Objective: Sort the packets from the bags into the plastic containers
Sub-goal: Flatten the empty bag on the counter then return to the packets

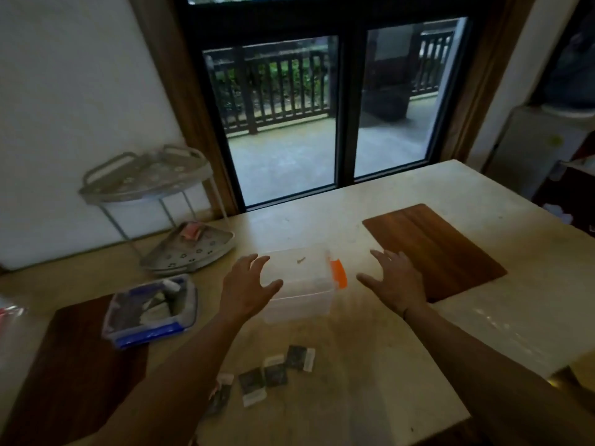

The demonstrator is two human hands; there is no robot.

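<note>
A clear plastic container (306, 284) with an orange clip on its right side stands in the middle of the table. My left hand (246, 286) is open at its left edge, fingers spread and touching or just above the lid. To the container's right, my right hand (394, 280) hovers open, a little apart from it. A second container (149, 312) with blue clips sits at the left with packets inside. Several dark packets (273, 375) with white ends lie loose on the table near me, between my forearms.
A two-tier grey corner rack (151, 185) stands at the back left. One brown wooden board (433, 249) lies at the right, another (74, 358) under the blue-clipped container. A clear bag (9, 309) shows at the far left edge. A glass door is behind the table.
</note>
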